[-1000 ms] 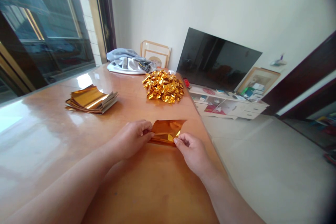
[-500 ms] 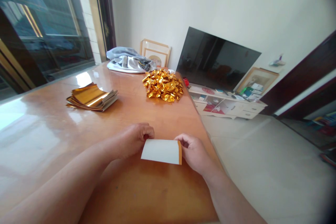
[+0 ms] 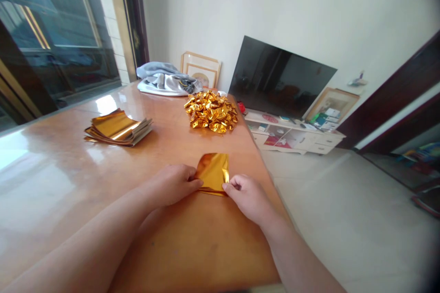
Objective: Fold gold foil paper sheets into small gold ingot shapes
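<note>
A small sheet of gold foil paper (image 3: pixel 213 171) lies folded on the wooden table (image 3: pixel 192 247), gold side up. My left hand (image 3: pixel 175 184) pinches its near left corner with closed fingers. My right hand (image 3: pixel 248 197) pinches its near right corner, fingers curled. Both forearms reach in from the bottom of the view. Farther back sits a heap of crumpled gold foil pieces (image 3: pixel 211 111). A stack of flat gold sheets (image 3: pixel 117 128) rests on the left of the table.
Bundled grey and white cloth (image 3: pixel 165 80) lies at the table's far end, picture frames (image 3: pixel 201 69) behind it. The table's right edge drops to a tiled floor. A television (image 3: pixel 280 80) on a low white cabinet (image 3: pixel 295 135) stands to the right. A window fills the left.
Half a second ago the sheet showed its white side, held flat between my hands. Now it is folded narrower with the gold side up, and my hands sit closer together.
</note>
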`<state>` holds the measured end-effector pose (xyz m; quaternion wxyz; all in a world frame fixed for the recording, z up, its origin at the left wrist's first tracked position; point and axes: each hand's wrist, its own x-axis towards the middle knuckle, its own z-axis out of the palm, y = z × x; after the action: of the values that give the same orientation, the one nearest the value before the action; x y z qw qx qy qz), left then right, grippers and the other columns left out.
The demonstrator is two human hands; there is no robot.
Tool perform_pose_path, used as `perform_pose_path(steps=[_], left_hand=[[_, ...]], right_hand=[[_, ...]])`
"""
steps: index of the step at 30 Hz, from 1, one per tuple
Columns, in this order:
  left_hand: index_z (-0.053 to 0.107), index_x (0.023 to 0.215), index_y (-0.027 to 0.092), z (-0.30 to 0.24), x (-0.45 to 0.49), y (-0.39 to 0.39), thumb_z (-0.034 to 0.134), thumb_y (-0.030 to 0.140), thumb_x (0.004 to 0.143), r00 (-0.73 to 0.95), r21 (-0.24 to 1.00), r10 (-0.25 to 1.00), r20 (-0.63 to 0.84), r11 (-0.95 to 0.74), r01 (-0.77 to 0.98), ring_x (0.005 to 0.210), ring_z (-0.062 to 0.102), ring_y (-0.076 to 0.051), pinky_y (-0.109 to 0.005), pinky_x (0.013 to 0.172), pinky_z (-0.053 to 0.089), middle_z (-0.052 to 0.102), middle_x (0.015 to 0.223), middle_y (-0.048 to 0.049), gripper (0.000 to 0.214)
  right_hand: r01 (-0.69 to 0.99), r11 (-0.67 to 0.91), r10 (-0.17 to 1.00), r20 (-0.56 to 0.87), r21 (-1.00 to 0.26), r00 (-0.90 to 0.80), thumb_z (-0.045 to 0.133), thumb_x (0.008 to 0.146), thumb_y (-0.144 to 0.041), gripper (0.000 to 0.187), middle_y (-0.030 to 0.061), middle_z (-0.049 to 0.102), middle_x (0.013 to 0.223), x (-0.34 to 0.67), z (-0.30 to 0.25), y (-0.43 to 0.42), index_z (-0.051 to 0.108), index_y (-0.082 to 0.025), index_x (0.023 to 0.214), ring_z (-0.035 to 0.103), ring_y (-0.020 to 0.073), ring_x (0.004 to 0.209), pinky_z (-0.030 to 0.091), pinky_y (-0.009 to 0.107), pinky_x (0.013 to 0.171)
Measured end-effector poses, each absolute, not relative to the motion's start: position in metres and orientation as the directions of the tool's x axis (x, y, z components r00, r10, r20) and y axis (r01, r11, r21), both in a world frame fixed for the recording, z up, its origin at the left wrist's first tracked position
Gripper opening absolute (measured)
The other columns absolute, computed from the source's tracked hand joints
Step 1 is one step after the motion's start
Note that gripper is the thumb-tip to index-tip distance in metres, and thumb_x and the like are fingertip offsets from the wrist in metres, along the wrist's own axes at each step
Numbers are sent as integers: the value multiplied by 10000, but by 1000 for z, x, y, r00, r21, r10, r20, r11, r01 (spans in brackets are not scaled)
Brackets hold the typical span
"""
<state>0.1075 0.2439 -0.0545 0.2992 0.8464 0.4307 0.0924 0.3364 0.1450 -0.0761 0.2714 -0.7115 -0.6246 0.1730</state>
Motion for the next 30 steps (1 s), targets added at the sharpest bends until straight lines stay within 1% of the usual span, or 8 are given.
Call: perform_pose_path(steps=[3, 5, 17, 23, 30], left_hand=[[590, 660, 211, -60, 108, 248, 541, 590, 835, 579, 508, 811, -84, -464, 725, 579, 509, -157, -282, 535, 239, 620, 654, -3, 420], [581, 658, 219, -61, 107, 250, 540, 608, 836, 578, 485, 813, -76, -476, 734, 572, 504, -157, -287, 536, 233, 619, 649, 1, 431], [562, 628, 225, -54, 112, 246, 531, 602, 853, 568, 399, 821, -57, -503, 767, 587, 514, -174, -295, 589, 242, 630, 648, -5, 439], [588, 666, 228, -55, 112, 246, 542, 594, 847, 565, 391, 824, -44, -506, 769, 609, 538, -179, -294, 605, 266, 659, 684, -12, 410], [594, 684, 235, -55, 111, 248, 556, 588, 843, 568, 391, 820, -66, -503, 771, 631, 560, -188, -293, 609, 265, 664, 694, -4, 389]], right_hand=[[817, -91, 979, 98, -569, 177, 618, 885, -386, 272, -12, 639, 708, 334, -75, 146, 595, -207, 682, 535, 138, 650, 306, 247, 571], [827, -93, 978, 102, -555, 179, 615, 888, -392, 282, -12, 636, 706, 333, -75, 146, 589, -208, 676, 530, 136, 648, 299, 248, 570], [856, -115, 972, 120, -504, 201, 636, 879, -391, 253, -5, 652, 747, 332, -74, 147, 612, -213, 701, 529, 136, 663, 260, 259, 562], [869, -116, 975, 114, -482, 193, 649, 871, -377, 230, -5, 652, 741, 331, -71, 147, 618, -214, 712, 524, 134, 653, 244, 262, 554], [868, -140, 973, 96, -477, 209, 643, 875, -378, 236, -1, 660, 752, 330, -70, 148, 618, -217, 705, 521, 135, 648, 238, 262, 552]])
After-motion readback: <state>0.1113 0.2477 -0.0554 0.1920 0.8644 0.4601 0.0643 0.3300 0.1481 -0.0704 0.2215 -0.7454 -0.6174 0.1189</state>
